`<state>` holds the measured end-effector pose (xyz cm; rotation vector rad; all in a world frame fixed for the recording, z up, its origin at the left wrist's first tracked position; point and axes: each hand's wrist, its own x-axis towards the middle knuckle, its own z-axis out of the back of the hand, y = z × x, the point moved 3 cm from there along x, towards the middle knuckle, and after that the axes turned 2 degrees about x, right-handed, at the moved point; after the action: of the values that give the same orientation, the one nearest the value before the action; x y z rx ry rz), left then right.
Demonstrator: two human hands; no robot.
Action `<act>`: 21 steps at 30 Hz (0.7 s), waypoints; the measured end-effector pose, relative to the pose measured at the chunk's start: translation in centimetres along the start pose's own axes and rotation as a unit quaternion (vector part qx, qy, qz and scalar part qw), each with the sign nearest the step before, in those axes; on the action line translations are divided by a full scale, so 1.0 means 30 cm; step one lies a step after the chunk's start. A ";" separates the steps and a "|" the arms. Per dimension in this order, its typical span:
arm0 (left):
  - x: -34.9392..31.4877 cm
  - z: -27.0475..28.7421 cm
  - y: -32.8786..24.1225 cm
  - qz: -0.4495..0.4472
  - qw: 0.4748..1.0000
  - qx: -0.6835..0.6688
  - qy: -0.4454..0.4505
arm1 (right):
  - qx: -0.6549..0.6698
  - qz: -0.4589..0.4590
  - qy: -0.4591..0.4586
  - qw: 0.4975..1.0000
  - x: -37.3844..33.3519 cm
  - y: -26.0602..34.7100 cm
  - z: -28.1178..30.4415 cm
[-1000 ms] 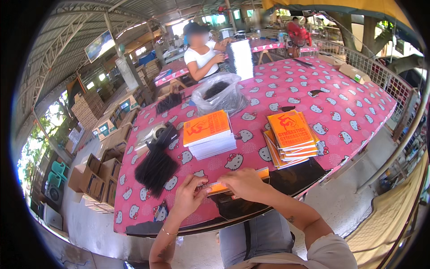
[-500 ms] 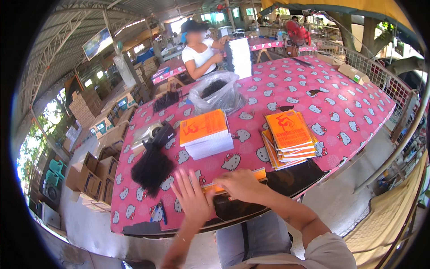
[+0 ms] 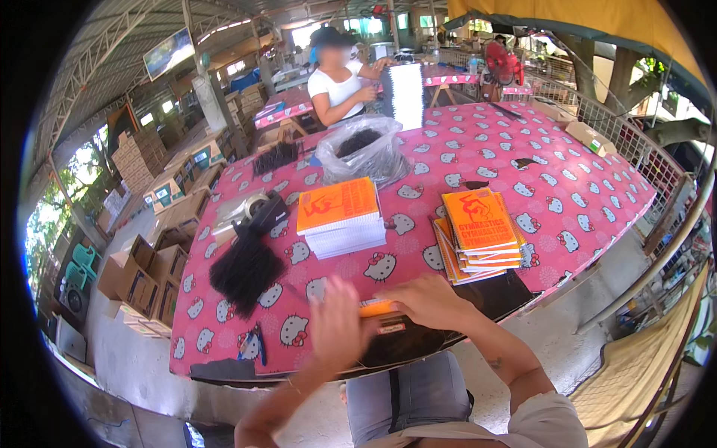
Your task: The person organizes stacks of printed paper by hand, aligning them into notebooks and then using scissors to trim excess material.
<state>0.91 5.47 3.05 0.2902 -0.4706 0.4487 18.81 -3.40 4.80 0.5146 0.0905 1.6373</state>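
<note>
Notebook (image 3: 379, 308), its orange cover showing only as a narrow strip, sits near the middle of the near edge of the table (image 3: 597, 179), beside a dark patch (image 3: 504, 299) along that edge. The right hand (image 3: 429, 302) has its fingers curled over the notebook's right part and pressed close on it. At the notebook's left end the left hand (image 3: 340, 325) is blurred, its fingers stretched out rather than closed round anything; whether its palm touches the notebook I cannot tell. Pink cloth printed with cartoon cat faces covers the surface. Blue-handled pliers (image 3: 260, 345) lie near its near left corner, and farther up the left edge come a bundle of thin black strands (image 3: 246, 272), a black tape dispenser (image 3: 265, 214) just beyond it, and a second black bundle (image 3: 276, 158) toward the far left corner. Inward from the dispenser stands a neat pile of orange-covered notebooks (image 3: 340, 216); a looser stack of spiral notebooks (image 3: 482, 235) stands right of it, close to the dark patch. Beyond the neat pile, a clear plastic bag (image 3: 366, 168) holds more black strands. At the far edge a co-worker (image 3: 340, 89) in a white top has a hand on a tall upright stack of white sheets (image 3: 405, 97).
</note>
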 end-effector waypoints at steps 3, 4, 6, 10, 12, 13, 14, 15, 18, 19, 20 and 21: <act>-0.033 0.006 -0.028 -0.033 0.999 0.001 0.043 | 0.001 0.006 0.021 1.000 0.006 0.026 0.002; -0.026 -0.010 -0.046 -0.057 0.997 -0.005 0.053 | -0.009 -0.007 0.024 1.000 0.004 0.022 0.016; -0.111 -0.048 -0.089 -0.102 0.989 -0.004 0.105 | 0.003 0.025 -0.015 1.000 0.020 0.027 0.004; 0.074 0.030 -0.010 0.004 0.991 0.120 -0.059 | 0.010 0.006 0.002 1.000 0.037 0.030 0.016; -0.012 -0.009 -0.093 -0.078 0.993 0.035 0.084 | 0.015 -0.005 -0.016 1.000 0.007 0.012 0.013; -0.081 0.018 -0.145 -0.149 0.987 -0.020 0.048 | 0.029 -0.013 -0.032 0.999 0.002 0.015 0.016; -0.072 0.000 -0.134 -0.152 0.987 -0.017 0.046 | 0.028 -0.012 -0.036 0.999 0.011 0.022 0.017; -0.035 -0.023 -0.101 -0.086 0.995 0.020 0.042 | 0.008 -0.027 -0.010 1.000 0.025 0.034 0.013; 0.070 0.016 -0.056 -0.020 0.993 0.115 -0.037 | 0.010 -0.033 -0.017 0.999 -0.029 0.058 0.052; 0.019 -0.008 -0.105 -0.056 0.995 0.072 0.038 | 0.025 -0.006 -0.065 0.998 -0.053 0.048 0.075; -0.057 -0.030 -0.137 -0.090 0.989 0.033 0.110 | 0.028 -0.002 -0.065 0.997 -0.089 0.014 0.078; -0.210 -0.075 -0.150 -0.149 0.983 -0.075 0.073 | 0.206 -0.003 -0.104 0.973 -0.127 -0.024 0.087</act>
<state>-1.13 0.24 -2.71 0.1773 -0.3090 0.1401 20.62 -7.57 5.83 0.9990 0.2807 1.5530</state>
